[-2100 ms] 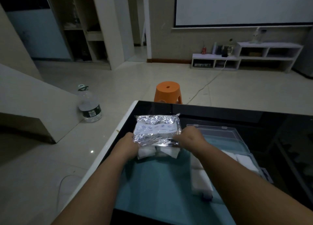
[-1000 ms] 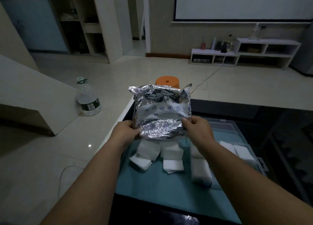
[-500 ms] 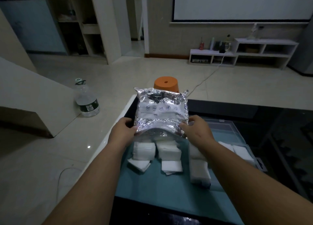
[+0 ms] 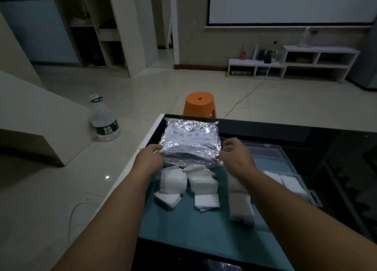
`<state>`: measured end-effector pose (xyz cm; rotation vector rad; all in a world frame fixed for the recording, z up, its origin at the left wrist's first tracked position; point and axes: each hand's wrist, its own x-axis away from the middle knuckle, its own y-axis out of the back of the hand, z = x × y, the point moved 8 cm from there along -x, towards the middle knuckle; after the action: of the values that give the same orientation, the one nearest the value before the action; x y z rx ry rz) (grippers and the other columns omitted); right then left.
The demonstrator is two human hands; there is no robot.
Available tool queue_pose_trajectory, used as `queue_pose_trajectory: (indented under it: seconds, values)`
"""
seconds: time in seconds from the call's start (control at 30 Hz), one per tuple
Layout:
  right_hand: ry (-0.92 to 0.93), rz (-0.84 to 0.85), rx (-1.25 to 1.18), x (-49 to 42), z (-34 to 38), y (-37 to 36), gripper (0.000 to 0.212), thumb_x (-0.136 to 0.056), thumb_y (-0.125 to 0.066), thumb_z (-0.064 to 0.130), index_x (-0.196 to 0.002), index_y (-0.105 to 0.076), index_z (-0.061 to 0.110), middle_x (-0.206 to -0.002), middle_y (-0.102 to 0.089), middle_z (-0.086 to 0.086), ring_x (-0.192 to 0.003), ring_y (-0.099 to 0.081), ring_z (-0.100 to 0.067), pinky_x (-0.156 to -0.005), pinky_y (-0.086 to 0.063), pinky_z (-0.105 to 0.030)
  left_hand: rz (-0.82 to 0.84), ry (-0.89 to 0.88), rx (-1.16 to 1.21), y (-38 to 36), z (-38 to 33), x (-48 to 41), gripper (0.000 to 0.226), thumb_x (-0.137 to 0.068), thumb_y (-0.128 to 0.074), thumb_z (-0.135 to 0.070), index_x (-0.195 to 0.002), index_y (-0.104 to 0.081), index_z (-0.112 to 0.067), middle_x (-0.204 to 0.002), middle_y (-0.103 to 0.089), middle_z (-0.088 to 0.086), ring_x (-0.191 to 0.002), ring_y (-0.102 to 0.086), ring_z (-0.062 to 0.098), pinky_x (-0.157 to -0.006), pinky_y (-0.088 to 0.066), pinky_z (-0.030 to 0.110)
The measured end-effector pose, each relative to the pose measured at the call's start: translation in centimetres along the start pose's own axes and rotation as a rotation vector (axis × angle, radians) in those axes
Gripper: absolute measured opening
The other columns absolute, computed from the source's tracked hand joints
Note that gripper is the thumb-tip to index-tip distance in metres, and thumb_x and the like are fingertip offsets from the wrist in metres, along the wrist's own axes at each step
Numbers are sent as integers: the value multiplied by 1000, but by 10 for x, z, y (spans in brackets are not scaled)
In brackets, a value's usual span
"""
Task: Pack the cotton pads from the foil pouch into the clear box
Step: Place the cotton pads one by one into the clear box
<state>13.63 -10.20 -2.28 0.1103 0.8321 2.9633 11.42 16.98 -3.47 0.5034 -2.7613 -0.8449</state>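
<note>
Just above loose cotton pads (image 4: 184, 186), left hand (image 4: 150, 159) and right hand (image 4: 237, 158) pinch opposite corners of the foil pouch (image 4: 190, 141).

No writing can be read here. The foil pouch (image 4: 190, 142), held over the far left corner of the desk (image 4: 285, 132), carries a white label band (image 4: 189, 135) across its face, with a row of small round symbols and faint lines of print; all of it is too small and blurred to make out. The water bottle (image 4: 104, 122) on the floor, left of the desk, wears a dark label (image 4: 107, 129) with pale marks, also illegible. A red can (image 4: 242, 55) on the low shelf unit (image 4: 255, 63) by the far wall shows no legible brand.
</note>
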Motion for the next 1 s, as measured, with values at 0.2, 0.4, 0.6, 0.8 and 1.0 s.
queue_pose_trajectory:
  seconds: [0.2, 0.4, 0.6, 0.8, 1.0]
  values:
    - [60, 4, 56, 11, 3, -1, 21, -91, -57, 12, -110, -60, 17, -107, -64, -3, -97, -58, -19, -81, -46, -30, -18, -70, -149, 2, -13, 5, 37, -83, -58, -10, -117, -63, -22, -117, -61, 3, -90, -57, 17, -73, -43, 26]
    - [109, 43, 166, 20, -5, -2, 13, -92, -57, 15, -100, -67, 19, -95, -66, 1, -84, -59, -15, -71, -40, -23, 42, -277, -211, -18, -44, 20, 22, -87, -62, -18, -105, -70, -25, -110, -68, -7, -94, -60, 12, -79, -41, 23]
    - [161, 67, 278, 24, -1, -2, 18, -94, -54, 19, -105, -69, 20, -102, -69, -1, -88, -59, -16, -75, -42, -24, 127, -310, -383, -41, -48, 26, 23, -88, -59, -16, -104, -71, -26, -109, -70, -5, -99, -62, 16, -90, -50, 34]
    - [189, 179, 395, 17, 16, -18, 20, -94, -55, 26, -105, -71, 21, -109, -70, 0, -99, -62, -19, -85, -49, -30, 124, -311, -419, -43, -47, 23, 23, -87, -61, -17, -105, -71, -26, -112, -69, -4, -102, -62, 17, -90, -49, 32]
    - [172, 309, 518, 12, 17, -39, 22, -88, -60, 26, -94, -74, 10, -97, -72, -9, -89, -65, -24, -83, -55, -37, 159, -272, -455, -52, -40, 20, 21, -90, -53, -13, -97, -68, -26, -113, -67, 0, -103, -60, 21, -87, -47, 31]
